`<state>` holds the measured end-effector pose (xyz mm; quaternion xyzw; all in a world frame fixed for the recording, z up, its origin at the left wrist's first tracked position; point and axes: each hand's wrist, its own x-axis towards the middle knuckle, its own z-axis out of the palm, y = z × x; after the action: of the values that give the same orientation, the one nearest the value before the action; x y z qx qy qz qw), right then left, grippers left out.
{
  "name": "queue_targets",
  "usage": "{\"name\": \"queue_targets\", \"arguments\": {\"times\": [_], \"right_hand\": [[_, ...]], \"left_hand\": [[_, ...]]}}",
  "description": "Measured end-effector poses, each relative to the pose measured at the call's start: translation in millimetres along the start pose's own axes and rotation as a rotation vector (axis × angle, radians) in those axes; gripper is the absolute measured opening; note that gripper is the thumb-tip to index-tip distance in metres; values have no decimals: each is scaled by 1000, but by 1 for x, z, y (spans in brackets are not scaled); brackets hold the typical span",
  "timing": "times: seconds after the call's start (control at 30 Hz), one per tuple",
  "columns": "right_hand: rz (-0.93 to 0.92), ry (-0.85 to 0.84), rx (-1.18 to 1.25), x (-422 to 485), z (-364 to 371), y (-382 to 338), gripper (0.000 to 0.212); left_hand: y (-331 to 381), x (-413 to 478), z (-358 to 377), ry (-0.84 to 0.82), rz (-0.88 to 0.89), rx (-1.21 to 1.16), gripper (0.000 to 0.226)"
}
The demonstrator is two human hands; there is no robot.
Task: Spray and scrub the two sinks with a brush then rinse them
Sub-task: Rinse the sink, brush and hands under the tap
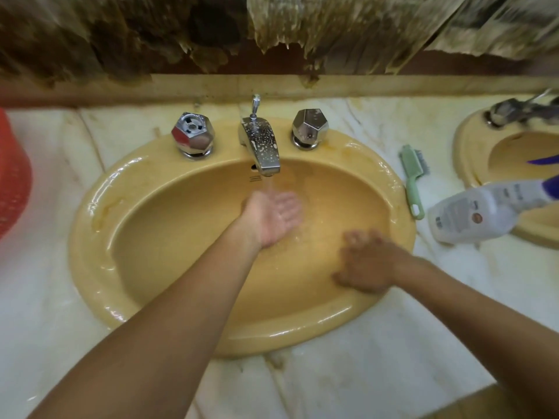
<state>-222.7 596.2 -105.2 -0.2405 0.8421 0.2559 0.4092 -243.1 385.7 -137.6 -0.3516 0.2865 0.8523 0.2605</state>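
A yellow oval sink fills the middle of the head view, its rim wet. Water runs from the chrome faucet into the bowl. My left hand is cupped palm up, fingers relaxed, under the stream. My right hand lies palm down with spread fingers against the bowl's right inner wall, slightly blurred. A green scrub brush lies on the counter right of the sink. A white spray bottle lies tipped over the rim of the second yellow sink at the far right.
Two chrome knobs, the left knob and the right knob, flank the faucet. A red basket stands at the left edge. The marble counter is wet and stained. A worn wooden wall panel hangs behind.
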Motion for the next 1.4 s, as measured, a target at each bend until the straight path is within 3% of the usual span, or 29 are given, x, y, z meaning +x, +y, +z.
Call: {"name": "queue_targets", "arguments": {"times": [0.07,0.1,0.23,0.3,0.37,0.43,0.53,0.6,0.63,0.7,0.77,0.83,0.9,0.97,1.03,1.1,1.17,1.23,1.3,1.4], "right_hand": [[155,124,-110,13,3,20,75],[166,130,-110,15,4,19,77],[-132,-161,79,-1,0,-19,73],[-144,-204,85,-2,-3,-13,75],[-19,-39,-46,9,-4,11,79],[73,245,-244,27,-3,33,75],[115,507,-350,47,-2,32,71],[52,411,-248,51,4,20,74],[-45,254,-145,48,7,13,76],[-238,-113,38,32,9,-2,73],[-288,-253,63,22,8,-2,73],[-187,-120,-101,26,2,19,79],[-116,238,-327,45,-4,45,78],[-145,615,-460,67,-13,56,70],[-146,812,-428,85,-23,51,70],[-215,831,-465,103,-23,43,66],[-433,687,-592,118,-13,42,61],[-569,584,-678,126,-12,48,66],[-527,722,-720,127,-33,48,68],[-315,928,-687,121,-64,35,70]], "left_hand": [[3,10,-1,72,157,-469,56],[0,10,0,44,165,-510,56],[-27,-9,10,-201,-100,159,53],[-20,-8,6,-113,-38,-5,52],[-4,3,-5,50,127,-448,52],[8,10,-5,130,269,-679,53],[-8,0,20,-4,207,-458,54],[-24,-14,33,-181,61,-152,54],[-26,-19,33,-190,21,-90,54],[-21,-18,18,-54,78,-222,52],[-8,-4,-11,140,191,-551,49],[-3,-4,-23,198,263,-736,42],[-13,-10,-7,57,228,-652,33],[-32,-20,17,-152,186,-446,41],[-37,-30,35,-203,147,-357,53],[-29,-28,28,-40,239,-528,54],[-14,-15,0,143,349,-776,51],[-10,-16,-13,231,384,-826,50],[-17,-23,-6,103,319,-745,50],[-22,-39,17,-133,275,-587,52]]}}
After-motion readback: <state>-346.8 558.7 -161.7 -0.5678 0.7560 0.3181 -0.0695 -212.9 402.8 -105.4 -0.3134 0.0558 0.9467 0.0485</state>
